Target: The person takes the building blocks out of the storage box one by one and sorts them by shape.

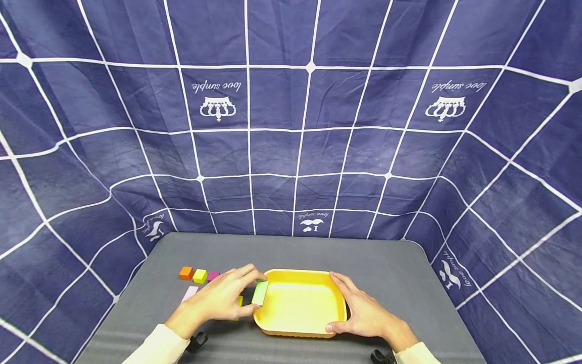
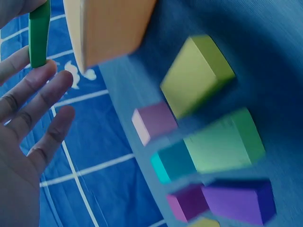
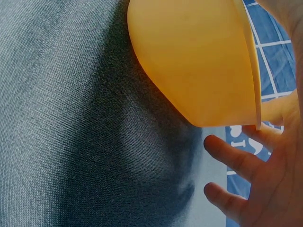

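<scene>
In the head view my left hand [image 1: 225, 294] pinches a green block [image 1: 260, 293] between thumb and fingers, just above the left rim of a yellow plastic tray [image 1: 302, 303]. The left wrist view shows the same green block [image 2: 39, 35] upright at the fingertips, with the other fingers spread. My right hand [image 1: 367, 314] grips the tray's right side, thumb on the near right corner and fingers along the far right corner. From the right wrist the tray's outer wall [image 3: 194, 61] fills the top, and two fingers stay off it.
Left of the tray lie an orange cube [image 1: 186, 273], a yellow cube [image 1: 200, 276], a magenta cube [image 1: 212, 276] and a pink block [image 1: 190, 293]. The left wrist view adds a yellow block [image 2: 196, 78], light green block [image 2: 218, 149], teal cube [image 2: 173, 161] and purple block [image 2: 239, 201].
</scene>
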Demonstrator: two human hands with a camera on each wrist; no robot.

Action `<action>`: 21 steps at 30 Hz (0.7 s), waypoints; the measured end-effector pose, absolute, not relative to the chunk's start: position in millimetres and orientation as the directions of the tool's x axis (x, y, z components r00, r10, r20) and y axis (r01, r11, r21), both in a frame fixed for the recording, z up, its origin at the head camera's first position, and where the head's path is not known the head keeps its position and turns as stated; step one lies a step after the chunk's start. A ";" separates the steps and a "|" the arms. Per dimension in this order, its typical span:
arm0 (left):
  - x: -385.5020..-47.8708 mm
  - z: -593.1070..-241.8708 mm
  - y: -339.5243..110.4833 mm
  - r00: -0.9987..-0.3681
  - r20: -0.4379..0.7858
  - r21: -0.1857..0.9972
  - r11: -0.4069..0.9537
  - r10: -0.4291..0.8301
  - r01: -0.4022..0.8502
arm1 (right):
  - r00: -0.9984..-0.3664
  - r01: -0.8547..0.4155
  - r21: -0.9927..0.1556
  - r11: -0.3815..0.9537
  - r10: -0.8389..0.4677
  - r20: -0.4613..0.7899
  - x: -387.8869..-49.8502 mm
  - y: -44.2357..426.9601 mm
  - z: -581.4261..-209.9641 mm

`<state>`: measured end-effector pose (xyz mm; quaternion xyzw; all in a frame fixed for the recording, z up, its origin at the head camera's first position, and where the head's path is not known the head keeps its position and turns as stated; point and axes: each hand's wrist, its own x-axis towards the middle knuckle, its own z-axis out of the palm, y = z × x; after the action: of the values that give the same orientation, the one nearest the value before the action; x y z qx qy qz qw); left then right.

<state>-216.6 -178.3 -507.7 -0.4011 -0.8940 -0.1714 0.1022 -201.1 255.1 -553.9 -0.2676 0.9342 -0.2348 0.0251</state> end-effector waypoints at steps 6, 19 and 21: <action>-214.8 -508.8 -201.2 -0.679 0.338 0.221 0.646 0.652 0.731 | -0.860 -0.475 -0.466 0.746 -0.506 0.066 -201.0 254.7 -553.2; -211.5 -510.4 -244.5 -0.745 0.350 0.179 0.740 0.569 0.649 | -0.858 -0.486 -0.459 0.744 -0.506 0.087 -200.9 254.1 -555.6; -211.5 -512.7 -249.7 -0.737 0.368 0.181 0.734 0.567 0.654 | -0.859 -0.484 -0.463 0.743 -0.505 0.087 -200.3 254.3 -555.8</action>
<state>-211.5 -249.7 -512.7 -0.3319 -0.9197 -0.1510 0.1456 -200.3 254.3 -555.8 -0.2648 0.9333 -0.2417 0.0217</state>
